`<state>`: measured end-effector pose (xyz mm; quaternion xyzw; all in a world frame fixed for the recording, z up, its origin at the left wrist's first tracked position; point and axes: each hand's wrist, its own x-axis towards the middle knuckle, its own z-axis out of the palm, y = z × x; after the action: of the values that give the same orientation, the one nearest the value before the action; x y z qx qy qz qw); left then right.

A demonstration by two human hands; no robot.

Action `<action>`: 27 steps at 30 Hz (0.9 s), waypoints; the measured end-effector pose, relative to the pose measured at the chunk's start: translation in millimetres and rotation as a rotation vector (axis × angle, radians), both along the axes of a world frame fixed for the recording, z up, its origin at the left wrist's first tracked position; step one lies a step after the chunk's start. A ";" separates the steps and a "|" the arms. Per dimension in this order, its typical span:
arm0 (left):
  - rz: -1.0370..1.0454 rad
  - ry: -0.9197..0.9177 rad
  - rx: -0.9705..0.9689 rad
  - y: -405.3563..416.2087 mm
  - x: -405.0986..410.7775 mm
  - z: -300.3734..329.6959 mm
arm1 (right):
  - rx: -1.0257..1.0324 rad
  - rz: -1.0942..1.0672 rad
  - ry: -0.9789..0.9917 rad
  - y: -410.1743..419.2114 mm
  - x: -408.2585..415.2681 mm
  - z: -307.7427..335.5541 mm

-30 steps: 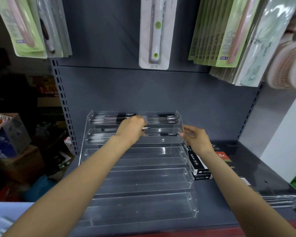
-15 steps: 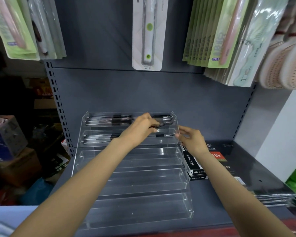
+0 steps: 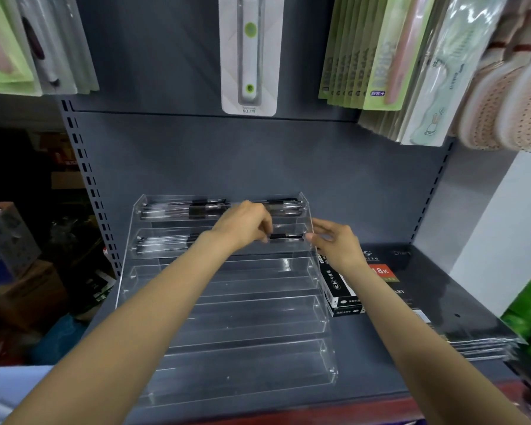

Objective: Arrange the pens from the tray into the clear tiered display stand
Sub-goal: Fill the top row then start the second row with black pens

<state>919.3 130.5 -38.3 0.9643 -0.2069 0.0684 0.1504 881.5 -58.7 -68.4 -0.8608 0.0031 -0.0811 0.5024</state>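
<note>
fingers [image 3: 265,233] of left hand [image 3: 246,223] pinch a pen [image 3: 285,236] in second tier; right hand [image 3: 334,243] relaxed at 3 o'clock; stand [image 3: 227,326] lower three tiers unfilled.

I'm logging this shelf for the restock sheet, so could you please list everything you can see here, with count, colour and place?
Display stand: one, clear, tiered, on the grey shelf; its three lower tiers hold nothing.
Pens, top tier: several, black and clear; count unclear.
Pens, second tier: a few, black and clear.
Boxes: two stacked, black and white, right of the stand.
Notebooks: a dark stack, right end of the shelf.
Hanging packets: many, mostly green, upper right; more at upper left.
White packet: one, top centre.
Cardboard boxes: a few, brown and blue, far left.
Left hand: fingers curled round a pen at the second tier.
Right hand: fingers relaxed, beside the stand's right wall.
</note>
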 end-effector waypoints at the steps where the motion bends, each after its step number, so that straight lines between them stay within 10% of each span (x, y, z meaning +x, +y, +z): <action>1: 0.016 -0.004 0.037 5.8 0.0 1.1 | 0.008 -0.002 -0.003 0.1 0.2 -0.5; 12: 0.065 -0.044 0.013 15.3 -1.7 -6.7 | -0.015 -0.028 -0.029 5.4 -3.9 -0.7; 19: 0.072 -0.080 -0.462 38.2 -30.4 -7.8 | -0.272 -0.185 -0.307 42.1 -20.3 -2.8; 27: 0.222 -0.202 -0.650 143.4 -99.9 -14.5 | -0.138 0.199 -0.325 176.8 -48.5 5.7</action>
<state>819.5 273.9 -52.8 0.8712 -0.0823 0.2413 0.4196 833.0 118.0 -62.7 -0.8649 -0.1686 -0.1690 0.4415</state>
